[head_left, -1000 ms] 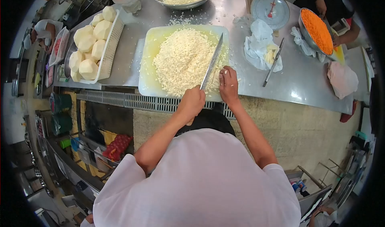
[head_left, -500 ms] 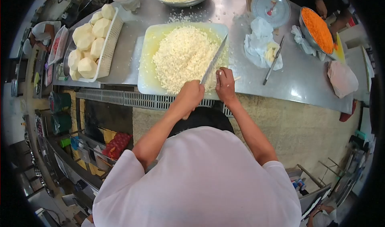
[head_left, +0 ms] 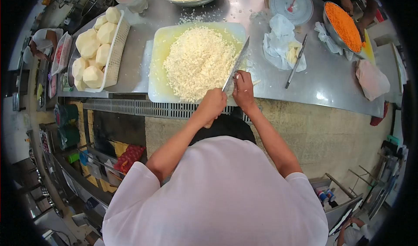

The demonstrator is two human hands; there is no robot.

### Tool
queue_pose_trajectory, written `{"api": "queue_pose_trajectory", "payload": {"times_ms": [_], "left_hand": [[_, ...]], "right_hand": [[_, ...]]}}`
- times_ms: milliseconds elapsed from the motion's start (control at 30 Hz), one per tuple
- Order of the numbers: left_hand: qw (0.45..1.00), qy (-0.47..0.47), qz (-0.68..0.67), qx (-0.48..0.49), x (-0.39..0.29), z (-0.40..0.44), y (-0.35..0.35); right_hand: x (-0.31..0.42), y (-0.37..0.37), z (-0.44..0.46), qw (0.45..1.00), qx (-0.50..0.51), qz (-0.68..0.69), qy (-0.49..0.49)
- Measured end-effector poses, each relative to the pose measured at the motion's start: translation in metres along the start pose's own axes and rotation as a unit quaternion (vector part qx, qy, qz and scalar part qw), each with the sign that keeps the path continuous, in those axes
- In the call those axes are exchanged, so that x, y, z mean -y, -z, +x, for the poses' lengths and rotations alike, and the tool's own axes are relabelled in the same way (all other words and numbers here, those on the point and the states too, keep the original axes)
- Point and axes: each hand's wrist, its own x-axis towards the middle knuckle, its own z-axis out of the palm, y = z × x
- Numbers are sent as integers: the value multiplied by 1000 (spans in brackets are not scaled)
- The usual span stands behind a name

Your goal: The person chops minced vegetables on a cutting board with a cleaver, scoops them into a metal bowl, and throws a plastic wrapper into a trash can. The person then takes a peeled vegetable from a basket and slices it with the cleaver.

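My left hand [head_left: 212, 103] is wrapped round the handle of a kitchen knife [head_left: 237, 63], whose long blade points up and to the right. Close to the blade, my right hand [head_left: 244, 89] has its fingers curled down at the near right edge of the cutting board [head_left: 157, 87]. What those fingers hold, if anything, is hidden; a thin pale sliver [head_left: 256, 82] shows beside them. A large heap of finely chopped white vegetable [head_left: 196, 63] covers most of the board, left of the blade.
Peeled whole vegetables [head_left: 89, 43] fill a white basket [head_left: 116, 56] at left. Behind the board sits a metal bowl [head_left: 193, 2] of chopped white bits. To the right lie a plastic bag [head_left: 281, 37], a peeler-like tool [head_left: 297, 61] and a bowl of orange shreds [head_left: 343, 26], near another person's hands.
My left hand and the knife have shifted slightly right, bringing the blade closer to my right hand. My right hand stays almost in place, fingers still curled.
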Motion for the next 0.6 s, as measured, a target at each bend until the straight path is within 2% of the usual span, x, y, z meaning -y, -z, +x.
{"api": "queue_pose_trajectory", "payload": {"times_ms": [100, 233, 300, 367, 433, 500, 567, 600], "left_hand": [[998, 51, -19, 33, -25, -12, 21], [999, 45, -27, 3, -8, -16, 2], [999, -9, -27, -17, -6, -2, 0], [1000, -8, 4, -3, -11, -4, 8], [998, 34, -53, 5, -22, -18, 14], [998, 30, -53, -9, -13, -15, 1], [999, -14, -32, -23, 3, 1, -11], [1000, 1, -2, 2, -9, 1, 0]], "right_hand": [[0, 1, 4, 1000, -3, 5, 13], [1, 1, 2, 1000, -11, 4, 6], [1, 0, 0, 1000, -13, 12, 10], [0, 0, 1, 1000, -17, 11, 13], [-1, -1, 2, 1000, -18, 8, 10], [-1, -2, 1, 1000, -16, 4, -2], [0, 0, -1, 1000, -17, 12, 3], [-1, 0, -2, 1000, -16, 11, 4]]}}
